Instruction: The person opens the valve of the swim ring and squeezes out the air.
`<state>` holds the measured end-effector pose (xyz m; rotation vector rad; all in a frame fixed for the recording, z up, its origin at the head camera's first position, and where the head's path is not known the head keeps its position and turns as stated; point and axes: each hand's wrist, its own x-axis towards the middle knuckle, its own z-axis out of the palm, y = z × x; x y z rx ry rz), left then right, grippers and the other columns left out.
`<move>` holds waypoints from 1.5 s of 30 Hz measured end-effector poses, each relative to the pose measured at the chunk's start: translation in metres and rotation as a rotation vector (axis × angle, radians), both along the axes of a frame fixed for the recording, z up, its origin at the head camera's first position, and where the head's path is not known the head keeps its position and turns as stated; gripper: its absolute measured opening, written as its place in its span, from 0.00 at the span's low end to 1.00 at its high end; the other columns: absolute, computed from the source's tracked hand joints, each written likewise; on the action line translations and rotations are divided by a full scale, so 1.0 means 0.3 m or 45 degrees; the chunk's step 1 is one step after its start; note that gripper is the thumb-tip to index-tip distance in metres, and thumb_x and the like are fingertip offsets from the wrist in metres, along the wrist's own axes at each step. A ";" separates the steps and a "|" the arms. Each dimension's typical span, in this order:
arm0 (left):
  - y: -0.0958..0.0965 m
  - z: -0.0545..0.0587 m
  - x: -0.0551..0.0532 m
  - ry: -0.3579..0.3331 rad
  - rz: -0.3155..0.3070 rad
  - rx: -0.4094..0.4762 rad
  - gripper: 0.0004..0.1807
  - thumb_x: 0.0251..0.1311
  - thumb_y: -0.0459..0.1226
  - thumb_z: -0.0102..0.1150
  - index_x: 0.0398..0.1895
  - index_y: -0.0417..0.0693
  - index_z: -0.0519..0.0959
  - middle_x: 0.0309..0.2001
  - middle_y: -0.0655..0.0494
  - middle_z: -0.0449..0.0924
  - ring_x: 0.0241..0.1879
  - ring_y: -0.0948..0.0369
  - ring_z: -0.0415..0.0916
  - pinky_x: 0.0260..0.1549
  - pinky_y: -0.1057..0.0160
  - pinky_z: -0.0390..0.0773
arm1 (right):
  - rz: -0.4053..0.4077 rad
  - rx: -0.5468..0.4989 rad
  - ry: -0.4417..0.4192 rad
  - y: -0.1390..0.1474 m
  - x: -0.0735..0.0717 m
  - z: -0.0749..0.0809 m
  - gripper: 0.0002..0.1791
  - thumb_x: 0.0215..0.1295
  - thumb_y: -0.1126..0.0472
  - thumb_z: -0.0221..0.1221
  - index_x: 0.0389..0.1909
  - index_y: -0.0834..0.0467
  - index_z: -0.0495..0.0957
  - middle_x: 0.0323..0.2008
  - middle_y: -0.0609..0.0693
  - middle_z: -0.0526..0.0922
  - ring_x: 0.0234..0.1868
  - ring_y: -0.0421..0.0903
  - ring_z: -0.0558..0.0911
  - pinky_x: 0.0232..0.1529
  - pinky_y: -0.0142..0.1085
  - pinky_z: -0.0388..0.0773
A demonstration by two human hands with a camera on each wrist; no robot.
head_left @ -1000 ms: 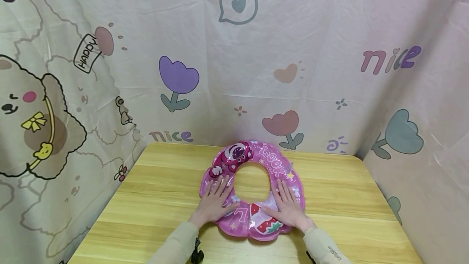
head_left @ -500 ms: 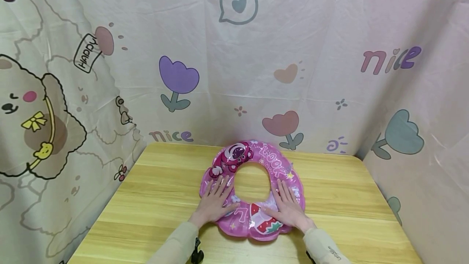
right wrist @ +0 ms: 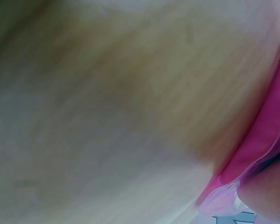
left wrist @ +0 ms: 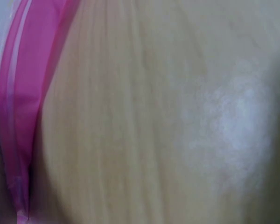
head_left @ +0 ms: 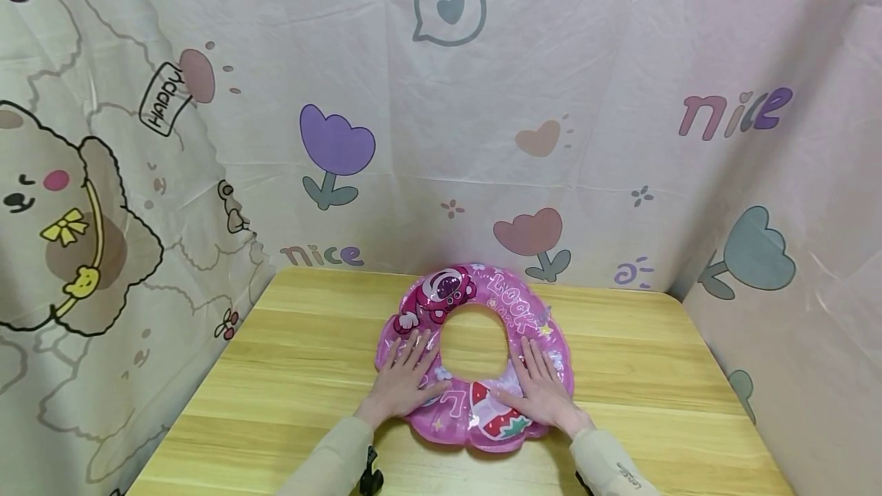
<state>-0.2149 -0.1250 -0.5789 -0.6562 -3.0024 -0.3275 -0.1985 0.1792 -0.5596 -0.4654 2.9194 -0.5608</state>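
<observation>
A pink inflatable swim ring (head_left: 475,282) with a cartoon bear, white lettering and a strawberry print lies flat on the wooden table. My left hand (head_left: 405,380) rests on its left side, fingers straight and spread, thumb toward the front. On the right side my right hand (head_left: 540,389) lies the same way, palm down. In the left wrist view the ring's pink edge (left wrist: 25,93) runs along the left border. The right wrist view has the pink edge (right wrist: 256,130) at the right, with a bit of hand (right wrist: 268,191) beside it.
The wooden table (head_left: 296,350) extends to both sides of the ring. A printed cloth backdrop (head_left: 427,113) hangs behind the table and along both sides. Beige sleeves (head_left: 331,458) cover the forearms, and a black strap piece (head_left: 371,473) shows at the left wrist.
</observation>
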 end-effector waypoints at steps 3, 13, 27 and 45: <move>0.001 -0.001 0.000 -0.014 0.010 0.005 0.49 0.65 0.72 0.38 0.82 0.58 0.47 0.83 0.53 0.39 0.83 0.50 0.34 0.80 0.41 0.34 | 0.002 -0.002 -0.010 0.000 -0.001 0.003 0.55 0.67 0.28 0.51 0.81 0.59 0.43 0.82 0.61 0.34 0.83 0.61 0.36 0.81 0.60 0.35; -0.001 0.006 0.003 0.011 -0.009 0.006 0.49 0.65 0.72 0.39 0.81 0.54 0.52 0.83 0.49 0.43 0.82 0.46 0.39 0.79 0.38 0.38 | 0.002 -0.001 -0.017 -0.001 -0.003 0.004 0.55 0.68 0.29 0.50 0.81 0.59 0.42 0.82 0.60 0.33 0.83 0.61 0.35 0.81 0.60 0.34; -0.003 0.007 0.005 0.026 -0.020 0.007 0.49 0.65 0.72 0.38 0.80 0.53 0.54 0.83 0.48 0.45 0.82 0.45 0.41 0.79 0.38 0.40 | 0.006 0.016 0.001 0.001 -0.006 -0.004 0.55 0.67 0.28 0.50 0.81 0.59 0.43 0.82 0.60 0.34 0.82 0.61 0.36 0.81 0.60 0.35; 0.004 0.023 0.008 -0.026 0.011 -0.053 0.48 0.66 0.71 0.40 0.81 0.57 0.50 0.83 0.52 0.40 0.83 0.48 0.37 0.79 0.40 0.38 | 0.009 0.033 0.018 -0.002 -0.003 -0.003 0.55 0.66 0.28 0.50 0.80 0.60 0.46 0.82 0.61 0.37 0.82 0.62 0.38 0.81 0.60 0.37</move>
